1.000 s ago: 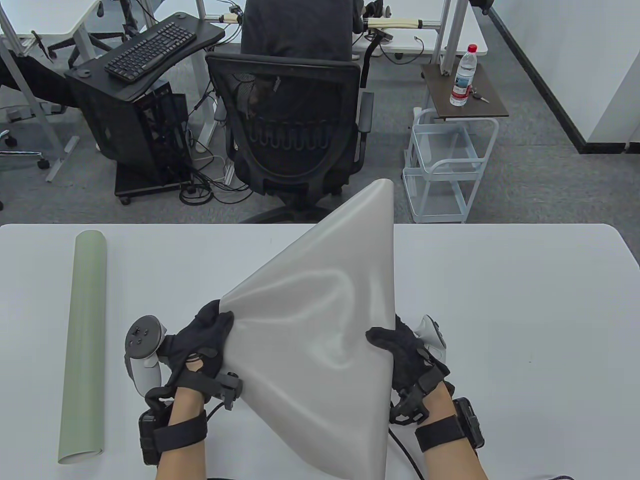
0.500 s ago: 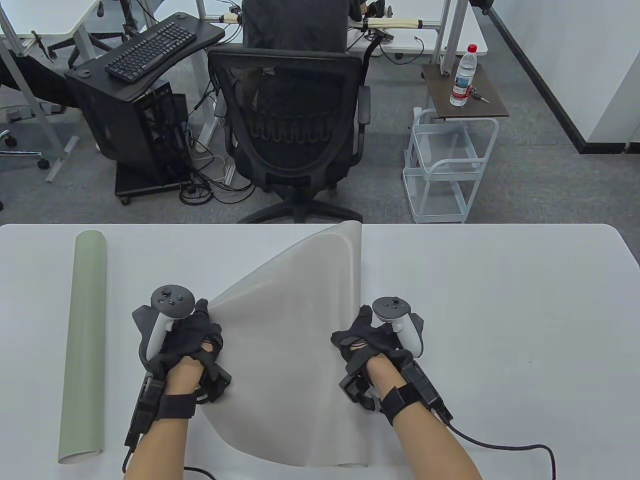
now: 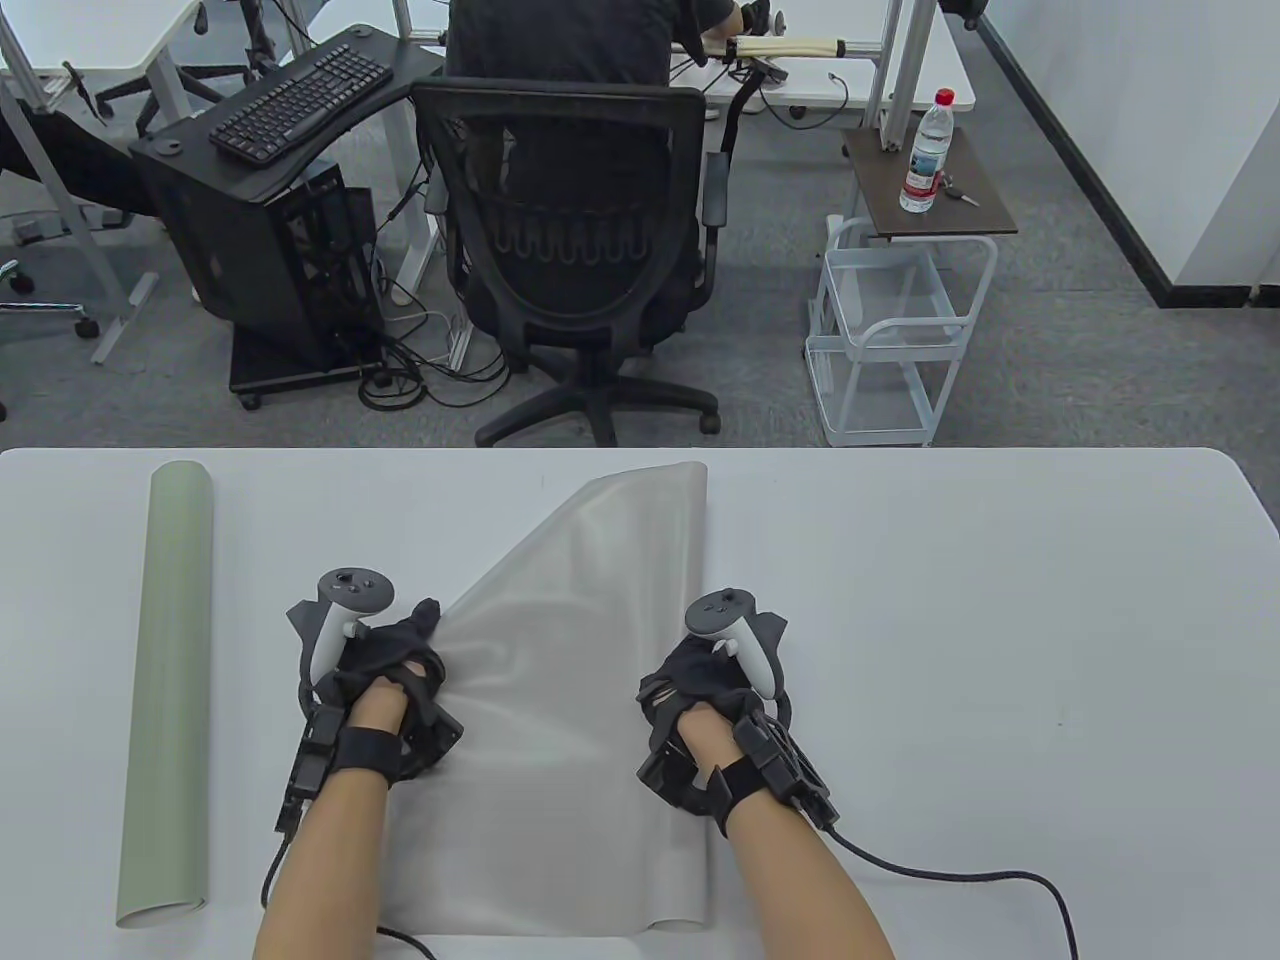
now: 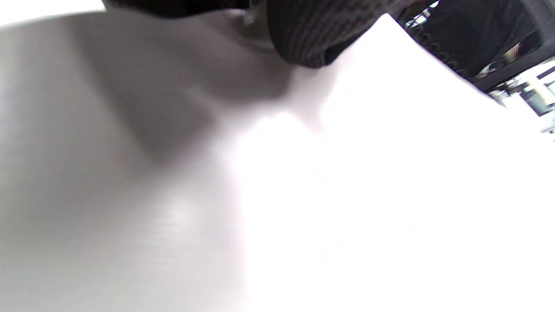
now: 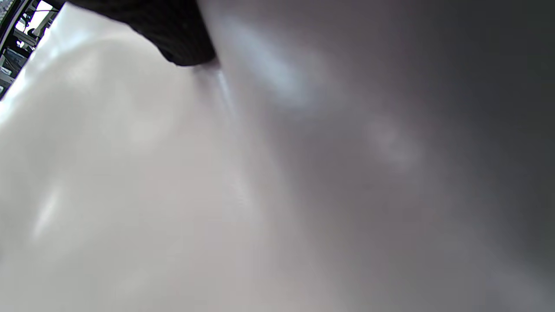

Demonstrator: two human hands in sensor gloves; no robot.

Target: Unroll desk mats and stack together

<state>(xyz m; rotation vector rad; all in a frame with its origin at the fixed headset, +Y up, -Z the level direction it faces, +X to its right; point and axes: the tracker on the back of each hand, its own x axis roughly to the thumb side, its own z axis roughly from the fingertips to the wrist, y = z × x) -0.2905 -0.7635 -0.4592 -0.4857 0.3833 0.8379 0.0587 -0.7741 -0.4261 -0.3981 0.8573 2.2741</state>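
Observation:
A pale grey desk mat [image 3: 570,700] lies mostly unrolled on the white table [image 3: 1000,600], its far left part still folded over at a slant. My left hand [image 3: 400,650] presses on the mat's left edge. My right hand [image 3: 700,670] presses on its right edge. A green desk mat [image 3: 170,690] lies rolled up at the table's left side, apart from both hands. In the left wrist view a gloved fingertip [image 4: 303,39] touches the grey mat [image 4: 130,173]. In the right wrist view a gloved finger [image 5: 173,34] rests on the mat [image 5: 173,195].
Beyond the table's far edge stand a black office chair [image 3: 570,250] with a person in it, a white wire cart [image 3: 890,330] and a side table with a water bottle [image 3: 925,150]. A cable [image 3: 960,880] trails from my right wrist across the table.
The grey mat, held up off the table a second ago, has come down flat. Both hands turned palm down and now press its side edges.

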